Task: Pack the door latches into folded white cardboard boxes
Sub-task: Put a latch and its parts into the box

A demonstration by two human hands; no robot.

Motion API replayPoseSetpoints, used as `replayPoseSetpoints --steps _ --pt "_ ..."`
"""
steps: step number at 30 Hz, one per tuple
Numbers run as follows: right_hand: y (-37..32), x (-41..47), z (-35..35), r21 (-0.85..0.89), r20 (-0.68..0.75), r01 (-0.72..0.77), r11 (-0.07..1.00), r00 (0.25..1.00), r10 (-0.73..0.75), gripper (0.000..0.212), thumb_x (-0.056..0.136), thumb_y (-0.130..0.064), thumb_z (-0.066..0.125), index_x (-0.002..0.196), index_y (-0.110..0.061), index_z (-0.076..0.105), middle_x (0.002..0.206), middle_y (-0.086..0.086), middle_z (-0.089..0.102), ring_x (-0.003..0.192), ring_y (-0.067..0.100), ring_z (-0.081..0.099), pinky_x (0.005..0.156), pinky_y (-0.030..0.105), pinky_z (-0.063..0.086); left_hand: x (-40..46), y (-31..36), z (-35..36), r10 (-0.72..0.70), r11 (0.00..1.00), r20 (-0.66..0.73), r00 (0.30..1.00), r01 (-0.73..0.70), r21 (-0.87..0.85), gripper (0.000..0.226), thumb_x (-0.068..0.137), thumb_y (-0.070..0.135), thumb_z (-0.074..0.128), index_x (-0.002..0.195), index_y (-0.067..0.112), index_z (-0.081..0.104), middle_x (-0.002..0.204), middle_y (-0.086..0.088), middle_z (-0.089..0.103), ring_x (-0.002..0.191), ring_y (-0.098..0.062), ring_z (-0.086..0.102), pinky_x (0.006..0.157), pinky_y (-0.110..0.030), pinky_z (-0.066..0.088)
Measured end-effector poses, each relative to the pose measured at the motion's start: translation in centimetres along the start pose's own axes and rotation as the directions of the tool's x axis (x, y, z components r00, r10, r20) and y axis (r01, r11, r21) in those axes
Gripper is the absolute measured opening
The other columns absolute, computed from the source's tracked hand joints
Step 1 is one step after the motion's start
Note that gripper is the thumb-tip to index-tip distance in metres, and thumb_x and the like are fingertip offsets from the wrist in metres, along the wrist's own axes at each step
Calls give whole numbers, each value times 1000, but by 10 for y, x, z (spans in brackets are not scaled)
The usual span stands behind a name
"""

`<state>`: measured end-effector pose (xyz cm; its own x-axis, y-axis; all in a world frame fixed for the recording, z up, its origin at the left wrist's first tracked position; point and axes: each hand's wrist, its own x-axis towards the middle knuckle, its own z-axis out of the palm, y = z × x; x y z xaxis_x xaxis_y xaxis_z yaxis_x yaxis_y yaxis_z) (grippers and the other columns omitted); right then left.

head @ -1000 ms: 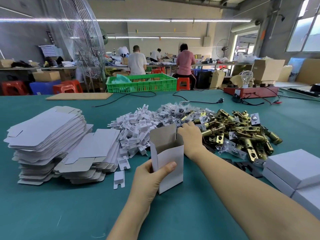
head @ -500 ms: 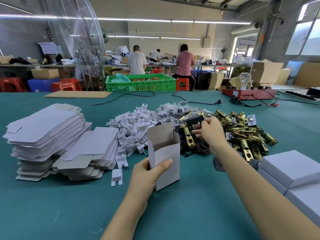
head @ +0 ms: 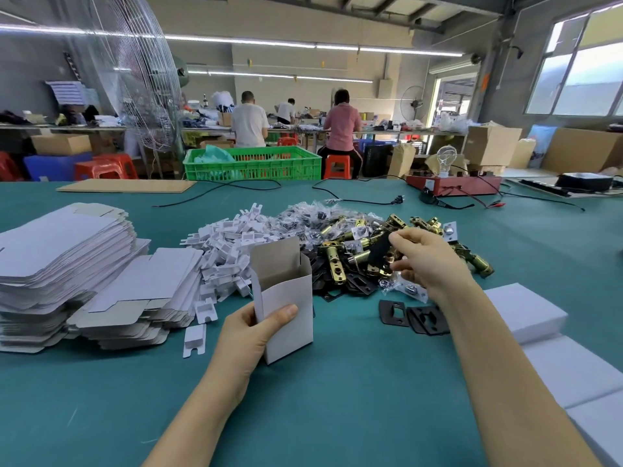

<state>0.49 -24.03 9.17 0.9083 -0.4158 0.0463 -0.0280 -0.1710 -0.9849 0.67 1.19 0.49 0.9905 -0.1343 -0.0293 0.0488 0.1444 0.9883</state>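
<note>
My left hand (head: 249, 335) grips an upright folded white box (head: 286, 298), its top flap open, standing on the green table. My right hand (head: 424, 261) pinches a black plate and a brass latch (head: 379, 256) just above the pile of brass door latches (head: 357, 251). Loose black plates (head: 413, 315) lie on the table in front of the pile. The held latch is to the right of the box and slightly above its opening.
Stacks of flat white box blanks (head: 67, 261) sit at the left. White plastic inserts (head: 229, 244) are heaped behind the box. Closed white boxes (head: 526, 311) stand at the right. Cables, a green crate (head: 253, 163) and people working lie beyond.
My right hand went from reaching into the latch pile to lifting a black plate and latch out of it. My left hand kept holding the box in place.
</note>
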Motion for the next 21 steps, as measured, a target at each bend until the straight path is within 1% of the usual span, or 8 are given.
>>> replayPoseSetpoints --steps 2,6,11,13,15,17,19,21 --pt "-5 -2 -4 -121 -6 68 990 998 -69 19 101 -28 46 91 -20 60 83 3 58 51 11 60 46 21 42 1 -1 0 1 1000 -5 1000 -1 1 47 56 34 92 97 18 75 94 -1 77 85 -20 74 76 -37 58" --pt "-12 -3 -7 -110 -15 98 989 995 -101 22 103 -30 40 90 -20 54 84 9 59 43 12 62 38 19 42 0 -2 2 12 1000 2 1000 -12 8 42 58 36 82 96 20 76 94 -2 77 87 -21 74 81 -39 59" --pt "-25 -8 -7 254 74 -16 967 997 -2 13 100 -10 48 92 -7 59 72 8 61 41 4 47 40 15 39 -3 0 2 41 999 53 998 -42 32 31 59 35 81 90 29 79 96 -1 77 89 -21 73 83 -38 57" --pt "-35 -15 -8 373 125 -46 927 992 -1 16 99 -10 48 88 -4 58 71 6 62 42 4 46 38 14 37 -5 1 4 42 998 114 993 -47 37 33 59 34 82 91 29 78 98 -3 77 90 -22 73 80 -35 57" --pt "-47 -24 -8 457 146 -17 889 988 -56 15 100 -17 47 92 -10 57 70 2 60 43 6 46 37 15 38 -8 1 9 38 997 176 984 -48 52 42 53 36 86 93 25 78 98 -6 77 91 -24 73 77 -32 58" --pt "-59 -33 -6 388 124 108 915 978 -168 13 102 -22 43 96 -21 55 75 0 59 45 9 52 39 19 44 -9 1 12 34 996 215 976 -49 68 49 49 40 85 94 23 78 99 -7 76 92 -24 73 77 -30 58" --pt "-67 -43 -1 172 134 295 940 938 -319 15 103 -27 40 96 -32 51 87 3 57 47 14 59 44 24 51 -8 1 13 34 997 232 972 -49 62 49 50 41 84 95 25 78 101 -6 76 93 -23 73 78 -29 59" --pt "-72 -51 7 -8 210 431 902 883 -420 12 103 -29 38 98 -34 47 95 8 55 50 20 65 49 30 55 -9 2 12 34 998 238 971 -47 50 48 51 42 84 96 27 77 102 -5 76 93 -21 73 76 -26 58"
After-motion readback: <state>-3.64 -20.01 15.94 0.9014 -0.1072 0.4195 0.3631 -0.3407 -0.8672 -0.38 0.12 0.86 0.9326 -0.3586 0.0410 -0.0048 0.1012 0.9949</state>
